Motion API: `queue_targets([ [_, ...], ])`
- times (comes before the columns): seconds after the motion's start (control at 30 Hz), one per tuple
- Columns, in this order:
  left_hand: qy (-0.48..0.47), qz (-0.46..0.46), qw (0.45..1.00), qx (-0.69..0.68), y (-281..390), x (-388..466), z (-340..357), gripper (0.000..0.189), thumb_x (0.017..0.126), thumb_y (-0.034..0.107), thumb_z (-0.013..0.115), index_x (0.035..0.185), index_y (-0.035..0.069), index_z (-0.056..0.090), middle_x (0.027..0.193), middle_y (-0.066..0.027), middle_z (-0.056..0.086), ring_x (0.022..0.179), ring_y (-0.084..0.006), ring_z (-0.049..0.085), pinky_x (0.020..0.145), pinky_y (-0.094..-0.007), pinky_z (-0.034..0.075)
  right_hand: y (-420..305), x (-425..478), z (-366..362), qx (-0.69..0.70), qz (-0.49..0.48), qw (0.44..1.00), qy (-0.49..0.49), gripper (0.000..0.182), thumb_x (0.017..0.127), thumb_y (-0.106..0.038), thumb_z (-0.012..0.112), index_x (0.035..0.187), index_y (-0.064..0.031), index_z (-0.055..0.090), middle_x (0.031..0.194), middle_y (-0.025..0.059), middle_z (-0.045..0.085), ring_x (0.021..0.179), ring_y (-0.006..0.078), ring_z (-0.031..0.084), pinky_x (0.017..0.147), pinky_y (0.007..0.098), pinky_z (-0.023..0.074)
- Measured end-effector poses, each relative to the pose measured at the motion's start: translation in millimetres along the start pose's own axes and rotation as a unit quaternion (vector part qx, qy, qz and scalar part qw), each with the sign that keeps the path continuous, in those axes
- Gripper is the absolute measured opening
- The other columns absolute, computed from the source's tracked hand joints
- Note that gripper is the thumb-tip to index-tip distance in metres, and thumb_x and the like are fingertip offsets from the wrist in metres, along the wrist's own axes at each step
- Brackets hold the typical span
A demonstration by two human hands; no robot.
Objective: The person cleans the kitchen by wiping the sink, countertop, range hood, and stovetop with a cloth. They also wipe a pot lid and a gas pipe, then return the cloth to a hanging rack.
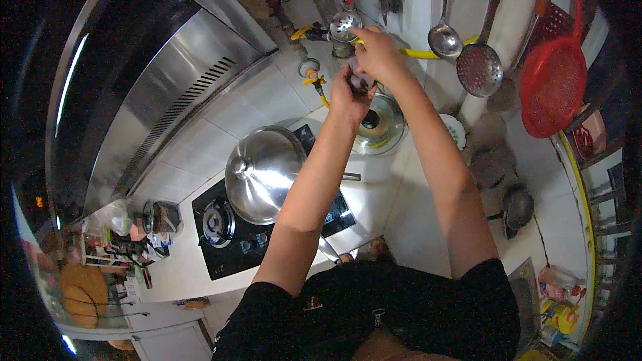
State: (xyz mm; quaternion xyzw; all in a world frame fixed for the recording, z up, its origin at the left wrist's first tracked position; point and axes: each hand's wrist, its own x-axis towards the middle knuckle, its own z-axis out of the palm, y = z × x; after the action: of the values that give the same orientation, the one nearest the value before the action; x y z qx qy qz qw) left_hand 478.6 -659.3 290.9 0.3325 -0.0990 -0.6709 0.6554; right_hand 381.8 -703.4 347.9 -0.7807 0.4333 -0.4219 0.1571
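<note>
Both arms reach up toward the back wall. My left hand (347, 98) is cupped palm up around a small greyish-purple object (360, 76), whose kind I cannot tell. Just above it, my right hand (377, 57) bends over the same object, a finger stretched toward a hanging slotted ladle (345, 25). Below the hands a glass lid with a black knob (377, 125) lies on the counter. A domed steel wok lid (268, 173) covers a pan on the black gas hob (296, 230), left of my left forearm.
Yellow gas hose (419, 53) and valves run along the wall. A steel ladle (445, 40), a skimmer (480, 70) and a red colander (553, 85) hang at right. The range hood (170, 95) juts out at left. A small dark pan (518, 208) sits at right.
</note>
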Motion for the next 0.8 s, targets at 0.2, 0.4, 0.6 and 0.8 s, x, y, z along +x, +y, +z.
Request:
queue_targets([
  [0.2,-0.049,0.018,0.999,-0.010,12.5,1.5,-14.6,0.031,0.098,0.035,0.039,0.109,0.011,0.055,0.105,-0.0063,0.061,0.096,-0.0254,0.059,0.076,-0.0416,0.052,12.4,7.6,-3.4,-0.030,0.002,1.000,0.006,0.042,0.086,-0.003,0.049,0.126,0.0063,0.049,0.123,0.0233,0.052,0.068,0.0288,0.068,0.069,0.0356,0.0554],
  [0.4,-0.066,0.157,0.984,-0.051,31.9,1.5,18.6,0.024,0.098,0.027,0.045,0.115,0.010,0.050,0.100,-0.0081,0.059,0.080,-0.0221,0.059,0.066,-0.0371,0.052,21.0,1.6,-3.6,-0.048,0.002,0.997,0.058,0.048,0.085,-0.006,0.050,0.131,0.0060,0.044,0.127,0.0268,0.049,0.088,0.0337,0.067,0.083,0.0401,0.0522],
  [0.6,0.033,0.377,0.921,0.097,11.3,30.0,23.2,0.031,0.090,0.006,0.060,0.118,0.010,0.048,0.103,-0.0050,0.058,0.075,-0.0134,0.057,0.059,-0.0257,0.047,0.1,-4.3,-12.7,-0.057,0.014,0.998,0.018,0.049,0.084,-0.006,0.051,0.132,0.0050,0.044,0.123,0.0265,0.051,0.085,0.0368,0.066,0.088,0.0419,0.0498],
  [0.8,0.101,0.572,0.751,0.312,16.9,39.1,-12.0,0.039,0.085,0.006,0.063,0.123,0.006,0.055,0.112,-0.0153,0.051,0.099,-0.0238,0.053,0.082,-0.0347,0.047,21.6,-6.7,0.2,-0.025,-0.022,0.996,0.078,0.050,0.084,-0.007,0.053,0.133,0.0033,0.044,0.120,0.0247,0.052,0.086,0.0368,0.064,0.085,0.0426,0.0491],
])
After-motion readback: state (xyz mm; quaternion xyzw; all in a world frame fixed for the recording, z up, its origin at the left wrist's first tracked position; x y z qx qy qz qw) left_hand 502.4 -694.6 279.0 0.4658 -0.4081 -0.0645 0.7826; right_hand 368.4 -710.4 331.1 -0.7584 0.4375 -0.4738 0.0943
